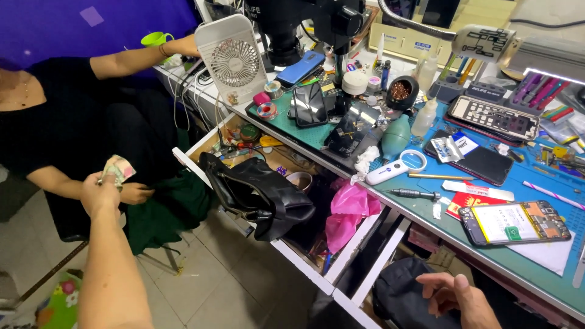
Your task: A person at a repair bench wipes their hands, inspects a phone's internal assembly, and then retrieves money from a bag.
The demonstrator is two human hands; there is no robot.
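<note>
Drawer [317, 271], black handbag [262, 192], pink bag [350, 213] inside

Folded, seemingly paper banknotes [118, 169] pinched upright at far left.

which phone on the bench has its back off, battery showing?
The phone nearest the front edge at right: its yellowish battery and circuit boards are exposed. The blue phone by the microscope and the black phone on the green mat are closed.

The scene was brightly and evenly lit, a lamp strip [551, 74] glowing white at the upper right. Glare streaked the dark phone screens [309, 103]. Wide-angle distortion bent the tabletop [487, 231] edge; shadows stayed soft, focus mostly sharp.
</note>
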